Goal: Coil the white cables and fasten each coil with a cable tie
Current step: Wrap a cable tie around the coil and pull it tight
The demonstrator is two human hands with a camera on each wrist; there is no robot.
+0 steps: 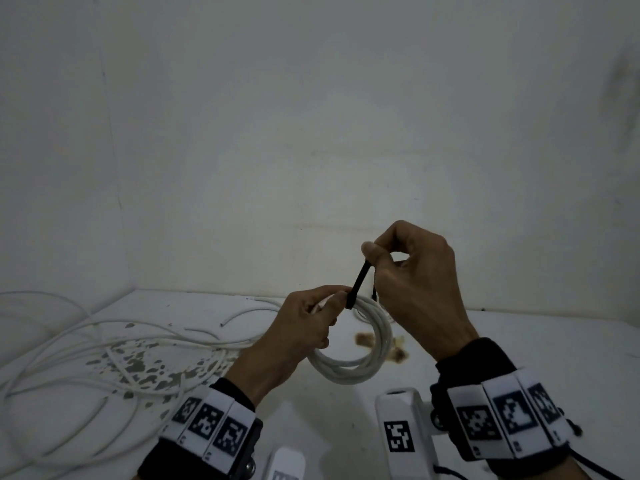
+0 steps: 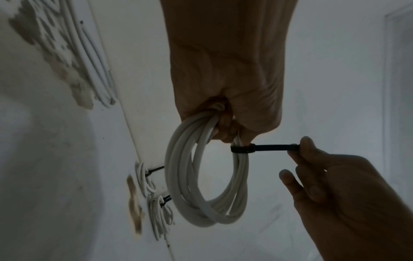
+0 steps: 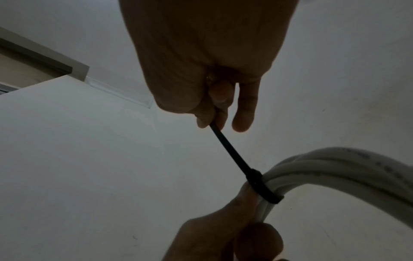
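From the head view, the left hand (image 1: 304, 323) gripped the white coil (image 1: 360, 355) above the table (image 1: 519, 341). In the left wrist view, the black cable tie (image 2: 263, 148) ran from the coil toward the right hand (image 2: 335, 185). In the right wrist view, that hand pinched the tie's tail, its long axis pointing away from the coil, ready for pulling.

A tangle of loose white cables (image 1: 114, 344) sprawls over the left part of the white, stained tabletop (image 1: 540, 344), blocking a low reach there. Two small tied white cable bundles (image 2: 154, 199) lie beyond the hands. The tabletop's right side is bare.
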